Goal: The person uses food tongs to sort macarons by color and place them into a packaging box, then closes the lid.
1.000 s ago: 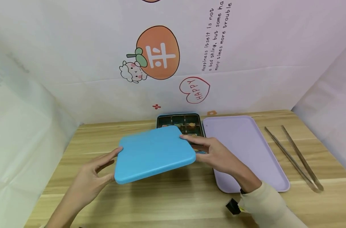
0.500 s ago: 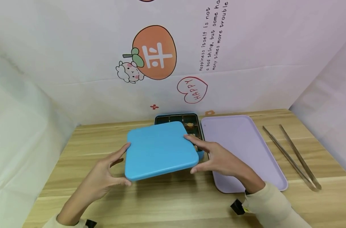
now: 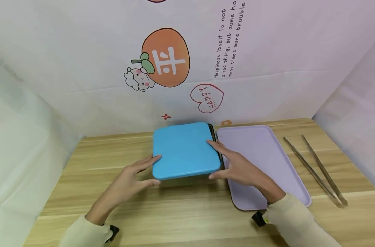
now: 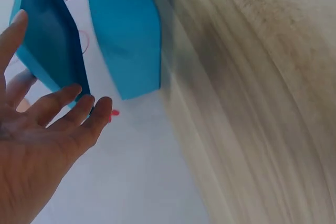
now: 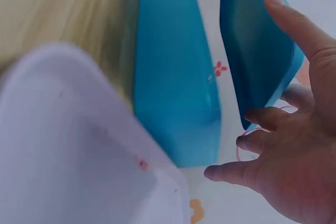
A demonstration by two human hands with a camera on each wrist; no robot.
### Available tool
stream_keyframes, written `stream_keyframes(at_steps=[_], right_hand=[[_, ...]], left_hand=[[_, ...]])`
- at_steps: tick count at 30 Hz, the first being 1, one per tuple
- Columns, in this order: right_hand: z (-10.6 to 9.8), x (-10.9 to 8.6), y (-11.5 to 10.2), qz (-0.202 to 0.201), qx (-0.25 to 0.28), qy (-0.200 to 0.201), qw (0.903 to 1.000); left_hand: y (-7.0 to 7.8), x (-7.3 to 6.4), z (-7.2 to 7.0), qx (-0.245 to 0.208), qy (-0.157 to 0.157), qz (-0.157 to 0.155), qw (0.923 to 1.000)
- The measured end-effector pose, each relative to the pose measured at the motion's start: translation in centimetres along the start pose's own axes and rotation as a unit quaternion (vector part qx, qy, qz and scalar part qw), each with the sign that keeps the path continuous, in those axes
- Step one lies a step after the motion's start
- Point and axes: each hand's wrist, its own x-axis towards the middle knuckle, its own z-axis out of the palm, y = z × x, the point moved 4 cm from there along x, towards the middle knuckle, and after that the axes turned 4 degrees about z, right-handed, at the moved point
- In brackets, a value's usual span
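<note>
A square blue lid (image 3: 185, 149) is held level over a blue box (image 5: 173, 77), and nearly hides it in the head view. Only a dark strip of the box's interior shows past the lid's right side. My left hand (image 3: 127, 183) grips the lid's left front corner, fingers on its edge and thumb low at the front. On the opposite side my right hand (image 3: 241, 168) holds the right edge, thumb near the front corner. Both wrist views show a gap between the lid's hollow underside and the box, which stands on the table.
Right of the box lies a lilac tray (image 3: 267, 161), close against it. Farther right, a pair of metal tongs (image 3: 318, 171) rests spread on the wooden table (image 3: 181, 212). A printed white cloth (image 3: 97, 51) hangs behind the table's back edge.
Both hands have carried the lid right and away from me, levelling it over the box. The box's compartments, partly visible before, are now almost wholly covered from view.
</note>
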Motion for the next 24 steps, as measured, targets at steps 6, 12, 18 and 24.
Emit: stream_keyframes(at_steps=[6,12,18,24], right_hand=[[0.1,1.1,1.5,0.024,-0.010,0.021,0.9994],[0.9,1.8,2.2,0.024,-0.019,0.032,0.9990],[1.2,2.3,2.4,0.019,-0.035,0.033,0.9987],[1.5,2.6,2.6,0.019,-0.045,0.031,0.9983]], left_hand=[[-0.8,2.3,2.0,-0.007,-0.008,-0.012,0.9999],[-1.4,3.5,3.2,-0.018,-0.001,-0.036,0.9992],[-1.6,4.2,3.8,-0.025,-0.005,-0.043,0.9988],[-1.6,4.6,4.1,-0.012,-0.002,-0.050,0.9987]])
